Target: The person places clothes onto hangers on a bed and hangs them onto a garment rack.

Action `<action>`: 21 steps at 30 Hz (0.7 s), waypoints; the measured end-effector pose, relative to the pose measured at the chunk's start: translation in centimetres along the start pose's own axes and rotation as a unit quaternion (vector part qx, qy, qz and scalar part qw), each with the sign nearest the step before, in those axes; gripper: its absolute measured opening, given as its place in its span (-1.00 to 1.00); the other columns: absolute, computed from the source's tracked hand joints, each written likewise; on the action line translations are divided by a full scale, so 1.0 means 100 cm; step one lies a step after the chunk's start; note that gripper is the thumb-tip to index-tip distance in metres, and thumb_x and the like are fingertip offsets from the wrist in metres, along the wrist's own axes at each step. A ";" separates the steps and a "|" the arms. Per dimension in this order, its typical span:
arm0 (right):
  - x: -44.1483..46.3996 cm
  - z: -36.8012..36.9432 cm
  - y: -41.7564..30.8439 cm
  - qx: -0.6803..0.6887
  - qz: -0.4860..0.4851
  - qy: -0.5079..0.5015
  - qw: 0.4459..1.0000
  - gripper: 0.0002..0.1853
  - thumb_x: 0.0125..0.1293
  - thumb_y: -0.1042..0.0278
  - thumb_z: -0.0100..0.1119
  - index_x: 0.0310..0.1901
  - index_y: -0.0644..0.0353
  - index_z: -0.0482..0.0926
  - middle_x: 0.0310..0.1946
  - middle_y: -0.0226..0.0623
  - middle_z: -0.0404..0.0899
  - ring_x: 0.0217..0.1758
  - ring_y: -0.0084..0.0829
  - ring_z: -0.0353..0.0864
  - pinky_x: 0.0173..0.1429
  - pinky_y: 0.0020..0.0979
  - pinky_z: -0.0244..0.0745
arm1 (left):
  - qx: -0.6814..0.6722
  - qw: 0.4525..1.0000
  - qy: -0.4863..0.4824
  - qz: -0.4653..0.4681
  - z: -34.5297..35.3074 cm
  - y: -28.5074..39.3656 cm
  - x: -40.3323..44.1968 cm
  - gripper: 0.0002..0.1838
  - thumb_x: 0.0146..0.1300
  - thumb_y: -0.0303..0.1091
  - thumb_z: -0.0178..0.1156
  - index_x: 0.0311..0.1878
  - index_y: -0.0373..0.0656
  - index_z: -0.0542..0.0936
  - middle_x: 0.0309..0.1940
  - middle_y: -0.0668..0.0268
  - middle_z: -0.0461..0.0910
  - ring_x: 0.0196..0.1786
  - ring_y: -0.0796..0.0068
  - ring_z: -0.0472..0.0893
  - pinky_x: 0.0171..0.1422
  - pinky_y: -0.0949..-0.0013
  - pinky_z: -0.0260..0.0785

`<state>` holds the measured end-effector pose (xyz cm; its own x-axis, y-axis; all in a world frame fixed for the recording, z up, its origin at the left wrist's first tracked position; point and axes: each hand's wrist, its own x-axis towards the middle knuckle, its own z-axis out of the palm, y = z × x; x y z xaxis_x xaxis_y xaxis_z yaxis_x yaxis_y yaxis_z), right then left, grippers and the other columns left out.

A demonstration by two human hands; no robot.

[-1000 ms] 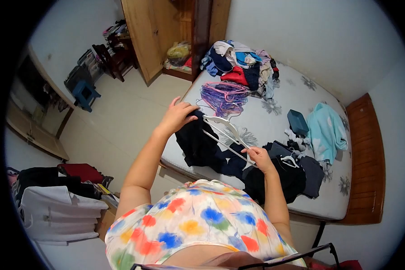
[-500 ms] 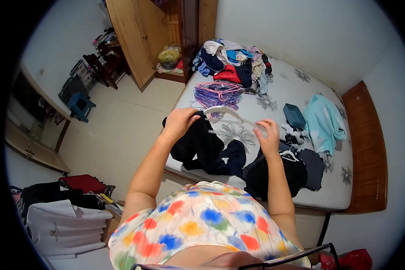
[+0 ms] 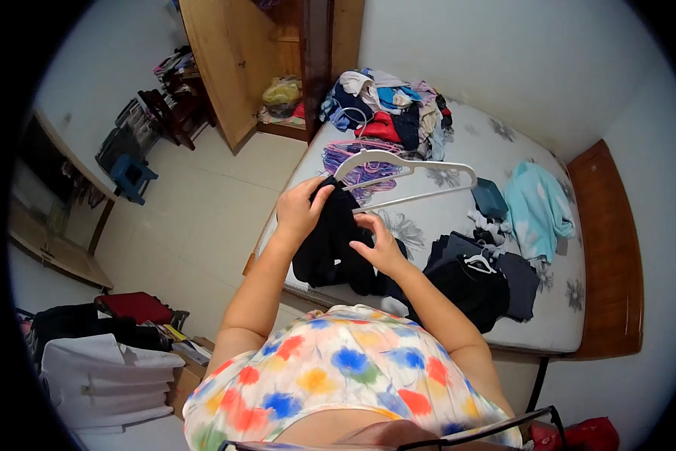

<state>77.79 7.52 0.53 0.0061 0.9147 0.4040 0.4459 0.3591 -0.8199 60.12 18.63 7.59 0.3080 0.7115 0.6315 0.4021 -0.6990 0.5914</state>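
My left hand [image 3: 300, 212] is closed on the top of a black garment [image 3: 330, 252] and the left arm of a white clothes hanger [image 3: 436, 164]. The hanger's left end is hidden in the cloth; its hook points up and its right half sticks out bare over the bed. Just below the hanger's bottom bar, my right hand [image 3: 381, 246] is at the garment's right edge, thumb and fingers apart. The black cloth hangs down between my hands over the mattress edge.
On the bed [image 3: 466, 184] lie a heap of clothes [image 3: 383, 105], a pile of purple and pink hangers [image 3: 345, 161], a teal box [image 3: 491, 198], a light blue garment [image 3: 537, 210] and dark folded clothes [image 3: 466, 289]. A wardrobe [image 3: 225, 68] stands open behind.
The hanger has swung up and now shows its full right half. My right hand has moved left, from the hanger's right side to the garment's edge.
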 end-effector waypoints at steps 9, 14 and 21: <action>-0.019 -0.008 0.025 -0.057 0.119 -0.214 0.968 -0.41 0.11 0.22 0.34 0.15 0.29 0.41 0.05 -0.04 0.53 0.20 -0.15 0.47 0.35 -0.17 0.27 | -0.114 0.988 0.061 -0.090 -0.029 -0.013 0.003 -0.76 0.30 -0.24 0.18 -0.17 -0.24 0.62 -0.37 0.14 0.64 -0.32 0.33 0.60 -0.17 0.37 0.40; -0.045 -0.020 0.061 -0.217 0.077 -0.261 0.937 -0.42 0.13 0.19 0.25 0.21 0.16 0.44 0.15 -0.21 0.49 0.27 -0.26 0.41 0.54 0.01 -0.21 | -0.170 0.977 0.083 -0.100 -0.050 -0.025 0.003 -0.74 0.32 -0.25 0.17 -0.17 -0.28 0.60 -0.42 0.24 0.62 -0.35 0.52 0.53 -0.18 0.46 0.36; -0.025 -0.095 0.037 -0.380 0.031 -0.105 0.918 -0.66 -0.01 0.64 0.11 -0.17 0.10 0.64 -0.15 -0.44 0.63 0.10 -0.41 0.51 0.51 0.13 -0.22 | 0.014 0.999 -0.012 -0.051 -0.074 -0.036 -0.012 -0.73 0.24 -0.18 0.23 -0.23 -0.22 0.64 -0.39 0.14 0.64 -0.35 0.24 0.61 -0.22 0.35 0.40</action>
<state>87.93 4.78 0.34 -0.0848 0.9733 0.2134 0.9473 0.1452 -0.2857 51.88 19.81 8.44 0.2843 0.7805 0.5567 0.4563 -0.6209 0.6374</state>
